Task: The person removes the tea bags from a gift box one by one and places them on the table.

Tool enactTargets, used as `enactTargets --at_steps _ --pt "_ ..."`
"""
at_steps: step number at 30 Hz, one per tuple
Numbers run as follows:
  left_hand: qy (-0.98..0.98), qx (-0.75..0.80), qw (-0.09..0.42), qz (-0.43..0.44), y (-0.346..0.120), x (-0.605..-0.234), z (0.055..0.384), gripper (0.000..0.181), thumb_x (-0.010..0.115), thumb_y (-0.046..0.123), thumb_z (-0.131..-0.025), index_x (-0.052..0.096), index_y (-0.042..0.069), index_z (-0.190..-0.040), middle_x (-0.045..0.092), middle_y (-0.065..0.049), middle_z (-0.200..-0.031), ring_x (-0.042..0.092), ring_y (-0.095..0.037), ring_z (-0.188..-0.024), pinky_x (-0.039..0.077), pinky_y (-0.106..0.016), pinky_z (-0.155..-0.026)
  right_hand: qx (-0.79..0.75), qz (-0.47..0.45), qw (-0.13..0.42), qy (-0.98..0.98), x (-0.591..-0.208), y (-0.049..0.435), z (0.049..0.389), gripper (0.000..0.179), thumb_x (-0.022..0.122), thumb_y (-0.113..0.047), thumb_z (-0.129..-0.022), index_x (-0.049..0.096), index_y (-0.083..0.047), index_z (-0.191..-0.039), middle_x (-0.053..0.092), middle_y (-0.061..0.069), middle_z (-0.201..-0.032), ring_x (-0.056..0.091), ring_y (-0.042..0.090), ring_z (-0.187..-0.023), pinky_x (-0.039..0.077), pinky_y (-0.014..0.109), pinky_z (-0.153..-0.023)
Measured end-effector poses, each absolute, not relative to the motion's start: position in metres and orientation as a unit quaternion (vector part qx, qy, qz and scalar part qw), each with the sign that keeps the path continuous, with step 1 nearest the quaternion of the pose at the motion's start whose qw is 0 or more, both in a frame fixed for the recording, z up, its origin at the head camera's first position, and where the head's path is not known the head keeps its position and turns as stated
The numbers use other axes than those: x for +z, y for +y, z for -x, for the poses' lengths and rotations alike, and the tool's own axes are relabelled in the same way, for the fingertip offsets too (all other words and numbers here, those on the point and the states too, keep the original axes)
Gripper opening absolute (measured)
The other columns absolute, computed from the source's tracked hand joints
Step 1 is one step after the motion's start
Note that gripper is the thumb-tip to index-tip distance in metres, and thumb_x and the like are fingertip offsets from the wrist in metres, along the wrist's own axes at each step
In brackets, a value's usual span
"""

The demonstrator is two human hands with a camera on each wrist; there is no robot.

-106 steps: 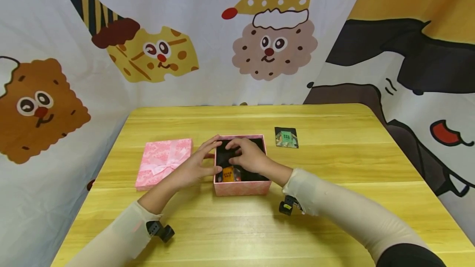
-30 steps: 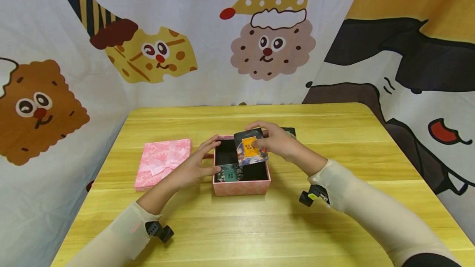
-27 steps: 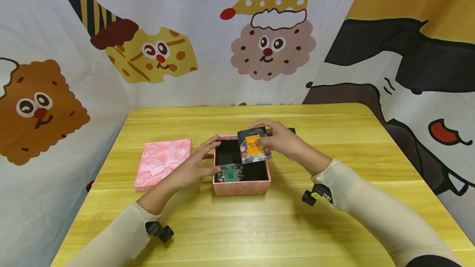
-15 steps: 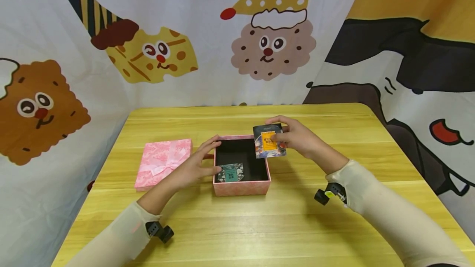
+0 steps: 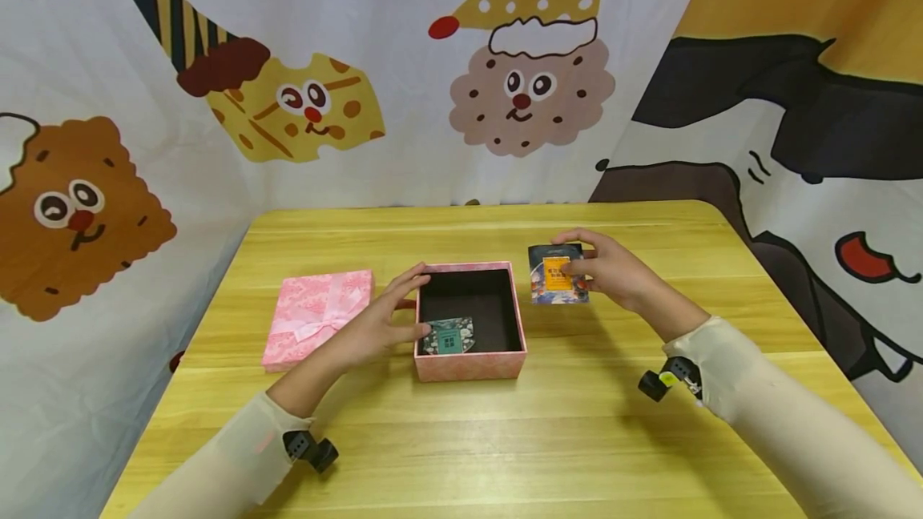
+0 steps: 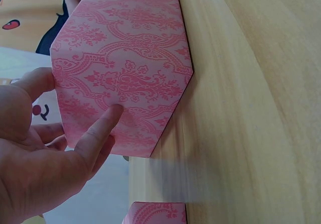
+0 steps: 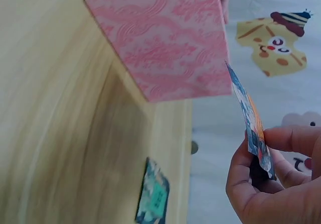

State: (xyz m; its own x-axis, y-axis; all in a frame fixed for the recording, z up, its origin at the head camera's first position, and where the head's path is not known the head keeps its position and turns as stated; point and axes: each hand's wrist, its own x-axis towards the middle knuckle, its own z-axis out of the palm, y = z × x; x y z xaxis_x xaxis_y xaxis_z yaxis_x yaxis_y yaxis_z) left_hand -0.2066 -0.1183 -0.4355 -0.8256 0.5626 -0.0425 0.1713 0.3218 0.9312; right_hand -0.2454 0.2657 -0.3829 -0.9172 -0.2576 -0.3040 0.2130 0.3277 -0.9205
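In the head view my right hand (image 5: 613,267) pinches a flat dark packet with an orange label (image 5: 558,275), held above the table to the right of the box. The right wrist view shows that packet (image 7: 251,118) edge-on and slightly bent between thumb and fingers. My left hand (image 5: 385,315) holds the left wall of the open pink box (image 5: 472,367), thumb and a fingertip over the rim. Other fingers press the patterned outer wall (image 6: 135,78) in the left wrist view. A green-labelled packet (image 5: 449,336) lies inside the black-lined box, at its front left.
To the left of the box lies its pink lid (image 5: 317,319) with a ribbon bow. A second green-labelled packet (image 7: 154,196) lies on the table (image 7: 55,133) in the right wrist view; the held packet hides it in the head view. A cartoon-printed cloth (image 5: 418,102) hangs behind.
My right hand has taken the orange-labelled packet out of the box and carried it right, past the box's right wall. The green-labelled packet inside came into sight. My left hand stays put.
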Motion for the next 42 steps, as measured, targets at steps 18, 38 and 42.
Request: enactTargets --at_steps 18,38,42 --pt "0.795 0.530 0.185 -0.232 -0.117 -0.436 0.208 0.078 0.069 0.008 -0.099 0.025 0.006 -0.164 0.005 -0.004 -0.174 0.034 -0.050 -0.146 0.037 -0.068 -0.111 -0.559 -0.001 0.228 0.797 -0.419 0.287 0.247 0.054 0.059 -0.007 -0.103 0.040 -0.004 -0.154 0.059 0.018 -0.110 0.053 0.020 -0.078 0.045 0.032 -0.063" --pt "0.794 0.531 0.183 -0.233 -0.118 -0.435 0.208 0.079 0.070 0.009 -0.099 0.026 0.009 -0.164 0.005 -0.004 -0.174 0.034 -0.050 -0.146 0.033 -0.069 -0.113 -0.518 -0.015 0.247 0.819 -0.454 0.293 0.246 0.056 0.063 -0.002 -0.099 0.043 -0.003 -0.152 0.068 0.016 -0.106 0.060 0.019 -0.079 0.050 0.033 -0.063" --pt "0.793 0.534 0.185 -0.230 -0.118 -0.436 0.208 0.079 0.070 0.008 -0.099 0.025 0.010 -0.164 0.005 -0.002 -0.174 0.034 -0.050 -0.145 0.036 -0.068 -0.111 -0.495 0.002 0.233 0.837 -0.454 0.291 0.245 0.053 0.063 -0.001 -0.099 0.045 -0.001 -0.149 0.068 0.021 -0.106 0.065 0.021 -0.079 0.053 0.036 -0.063"
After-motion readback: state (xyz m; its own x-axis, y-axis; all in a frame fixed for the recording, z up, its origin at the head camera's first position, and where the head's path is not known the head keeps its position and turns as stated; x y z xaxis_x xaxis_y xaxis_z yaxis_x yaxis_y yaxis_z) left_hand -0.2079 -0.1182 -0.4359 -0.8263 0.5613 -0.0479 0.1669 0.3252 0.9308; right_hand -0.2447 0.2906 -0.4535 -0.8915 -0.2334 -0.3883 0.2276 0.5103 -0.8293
